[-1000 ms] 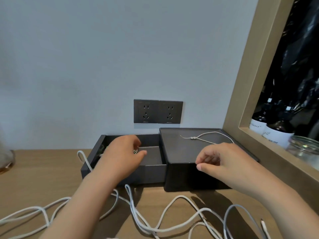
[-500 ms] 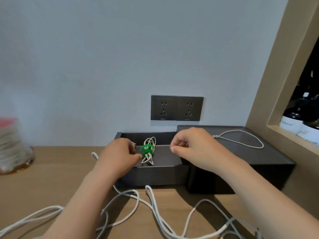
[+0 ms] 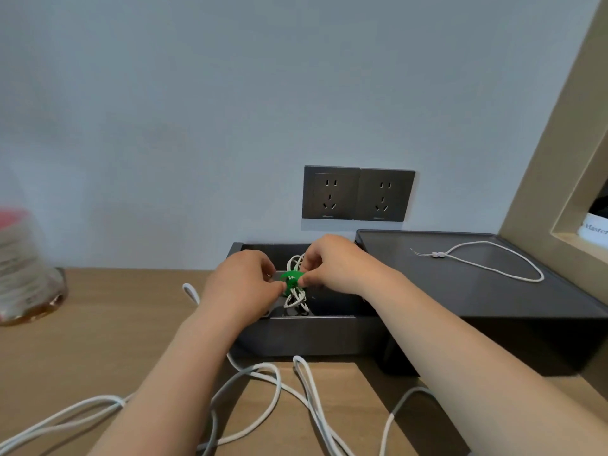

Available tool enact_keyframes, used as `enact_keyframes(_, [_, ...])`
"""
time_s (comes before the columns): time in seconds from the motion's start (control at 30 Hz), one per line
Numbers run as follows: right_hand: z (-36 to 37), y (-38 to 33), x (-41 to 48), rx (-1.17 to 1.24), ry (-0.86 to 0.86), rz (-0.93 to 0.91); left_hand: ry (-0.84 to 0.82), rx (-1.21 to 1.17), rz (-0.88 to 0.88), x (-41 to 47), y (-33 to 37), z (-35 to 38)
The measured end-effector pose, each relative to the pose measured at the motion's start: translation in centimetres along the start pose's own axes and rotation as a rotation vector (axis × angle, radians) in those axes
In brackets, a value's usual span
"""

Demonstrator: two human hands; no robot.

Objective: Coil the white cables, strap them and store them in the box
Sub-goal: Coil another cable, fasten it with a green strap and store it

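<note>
A dark grey box (image 3: 296,337) stands open against the wall. Over its inside sits a small coiled white cable (image 3: 296,299) wrapped with a green strap (image 3: 291,278). My left hand (image 3: 243,284) pinches the strap from the left with curled fingers. From the right, my right hand (image 3: 332,266) pinches the same strap. Loose white cables (image 3: 279,390) lie tangled on the wooden table in front of the box, running off the bottom edge.
The box lid (image 3: 477,291) lies to the right with a thin white cord (image 3: 493,261) on it. A double wall socket (image 3: 358,194) is behind the box. A blurred jar (image 3: 23,271) stands far left. A wooden niche frame (image 3: 559,159) rises at right.
My right hand has moved left from the lid to the strapped coil and taken the green strap. The left hand has closed in on it too. The view has shifted right.
</note>
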State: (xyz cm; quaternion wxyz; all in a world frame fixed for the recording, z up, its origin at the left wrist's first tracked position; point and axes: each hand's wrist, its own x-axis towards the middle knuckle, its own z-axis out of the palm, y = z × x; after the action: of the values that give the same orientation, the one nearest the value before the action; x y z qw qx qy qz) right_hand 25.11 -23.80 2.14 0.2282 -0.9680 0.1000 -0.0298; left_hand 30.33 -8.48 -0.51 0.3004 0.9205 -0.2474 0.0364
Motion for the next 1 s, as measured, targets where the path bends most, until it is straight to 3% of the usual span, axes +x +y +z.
enact_keyframes(0.2, [-1.3, 0.6, -1.6, -0.281, 0.097, -0.031, -0.016, 0.071, 0.013, -0.5, 0.5, 0.1])
enact_keyframes(0.5, [-0.6, 1.6, -1.5, -0.378, 0.115, -0.047, -0.097, 0.075, -0.041, -0.1, 2.4, 0.9])
enact_keyframes(0.63, [-0.6, 1.7, -1.2, -0.463, 0.121, -0.04, -0.175, 0.003, -0.085, 0.5, 2.8, 1.1])
enact_keyframes(0.87, [-0.3, 1.9, -1.0, -0.498, 0.123, -0.078, -0.159, -0.094, -0.121, 1.1, 1.8, 1.6])
enact_keyframes(1.0, [-0.2, 2.0, -1.1, -0.451, 0.141, -0.105, -0.18, -0.279, -0.155, 1.0, 1.5, 1.3])
